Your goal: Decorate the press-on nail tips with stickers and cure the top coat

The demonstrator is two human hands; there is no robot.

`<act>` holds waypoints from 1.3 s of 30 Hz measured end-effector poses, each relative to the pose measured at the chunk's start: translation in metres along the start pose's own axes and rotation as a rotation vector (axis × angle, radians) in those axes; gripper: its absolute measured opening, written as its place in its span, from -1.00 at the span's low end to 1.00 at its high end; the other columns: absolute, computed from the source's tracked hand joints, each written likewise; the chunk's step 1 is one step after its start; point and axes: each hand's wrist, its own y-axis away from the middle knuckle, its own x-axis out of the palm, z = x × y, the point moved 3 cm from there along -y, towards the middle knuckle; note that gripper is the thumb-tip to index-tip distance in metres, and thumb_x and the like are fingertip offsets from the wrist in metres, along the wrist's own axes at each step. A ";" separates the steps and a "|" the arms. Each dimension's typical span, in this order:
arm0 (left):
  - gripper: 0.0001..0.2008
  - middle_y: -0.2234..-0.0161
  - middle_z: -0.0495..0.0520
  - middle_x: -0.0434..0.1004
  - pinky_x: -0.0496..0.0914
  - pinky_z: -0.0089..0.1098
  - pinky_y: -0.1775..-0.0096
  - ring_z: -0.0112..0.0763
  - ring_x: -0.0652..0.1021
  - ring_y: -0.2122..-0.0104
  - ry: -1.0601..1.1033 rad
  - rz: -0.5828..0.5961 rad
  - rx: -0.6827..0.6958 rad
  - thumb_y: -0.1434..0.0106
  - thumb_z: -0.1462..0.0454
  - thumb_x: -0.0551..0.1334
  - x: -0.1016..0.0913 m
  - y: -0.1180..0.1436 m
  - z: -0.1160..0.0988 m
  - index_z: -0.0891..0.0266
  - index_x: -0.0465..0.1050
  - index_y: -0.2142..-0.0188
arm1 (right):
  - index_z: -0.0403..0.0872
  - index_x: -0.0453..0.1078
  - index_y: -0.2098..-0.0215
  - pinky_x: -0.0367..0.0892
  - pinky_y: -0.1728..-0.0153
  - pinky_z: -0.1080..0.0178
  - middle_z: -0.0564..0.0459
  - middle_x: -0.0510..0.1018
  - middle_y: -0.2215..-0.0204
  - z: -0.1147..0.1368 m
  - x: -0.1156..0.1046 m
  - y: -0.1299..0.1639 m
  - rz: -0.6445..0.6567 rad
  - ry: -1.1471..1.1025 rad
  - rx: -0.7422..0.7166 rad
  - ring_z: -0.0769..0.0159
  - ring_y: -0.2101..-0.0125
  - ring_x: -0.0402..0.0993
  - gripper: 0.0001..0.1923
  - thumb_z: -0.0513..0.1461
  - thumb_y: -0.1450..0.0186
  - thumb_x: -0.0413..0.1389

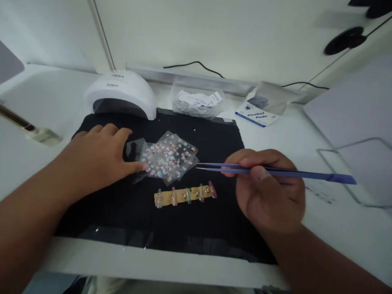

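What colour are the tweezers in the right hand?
The tweezers in the right hand are bluish purple, seen best in the head view.

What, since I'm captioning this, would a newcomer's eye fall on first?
Probably the purple tweezers in the right hand, tips toward the speckled clear sheets beside the left hand. Nearer the camera on the black mat, a tan strip bears five nail tips; the white domed device stands at the mat's back left.

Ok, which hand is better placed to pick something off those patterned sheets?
Probably the right hand: it holds the purple tweezers, whose tips are by the right edge of the patterned sheets. The left hand shows no tool; its thumb lies at their left edge, better placed for steadying.
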 end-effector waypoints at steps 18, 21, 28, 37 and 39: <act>-0.37 0.11 0.12 0.43 0.38 -0.19 0.12 -0.14 0.50 0.15 0.535 0.166 0.041 -0.14 0.08 0.29 0.001 -0.012 -0.002 0.16 0.27 -0.18 | 0.00 0.55 0.32 0.45 0.46 0.25 0.09 0.52 0.51 0.000 0.002 -0.002 0.067 0.010 0.006 0.31 0.44 0.46 -0.93 -0.19 -0.29 0.22; -0.54 0.35 -0.05 0.37 0.35 -0.34 0.31 -0.35 0.46 0.38 0.717 0.178 0.070 -0.19 0.14 0.25 0.006 -0.017 0.002 0.17 0.34 -0.08 | 0.00 0.55 0.31 0.44 0.52 0.28 0.08 0.51 0.51 0.003 0.002 -0.002 0.096 -0.018 0.010 0.30 0.43 0.46 -0.93 -0.21 -0.30 0.20; -0.69 0.46 -0.12 0.29 0.32 -0.46 0.40 -0.50 0.37 0.47 1.086 0.036 0.119 -0.24 0.26 0.24 -0.004 -0.019 0.000 0.23 0.33 0.02 | 0.00 0.54 0.26 0.44 0.47 0.29 0.07 0.50 0.48 0.008 0.002 -0.001 0.147 -0.064 -0.035 0.32 0.41 0.47 -0.86 -0.28 -0.36 0.11; -0.55 0.29 0.03 0.51 0.41 -0.51 0.37 -0.45 0.51 0.35 1.338 -0.283 0.473 -0.28 0.42 0.25 -0.034 0.025 -0.028 0.05 0.33 -0.12 | 0.04 0.49 0.28 0.46 0.22 0.10 0.08 0.53 0.56 0.050 0.009 0.015 0.226 -0.026 -0.245 0.24 0.42 0.48 -0.86 -0.14 -0.37 0.10; -0.51 0.31 -0.02 0.49 0.42 -0.52 0.32 -0.48 0.51 0.36 1.310 -0.251 0.552 -0.24 0.49 0.23 -0.035 0.033 -0.040 0.00 0.37 -0.10 | 0.08 0.48 0.26 0.48 0.16 0.05 0.10 0.57 0.56 0.058 0.013 0.021 0.290 0.030 -0.265 0.23 0.44 0.51 -0.86 -0.10 -0.37 0.10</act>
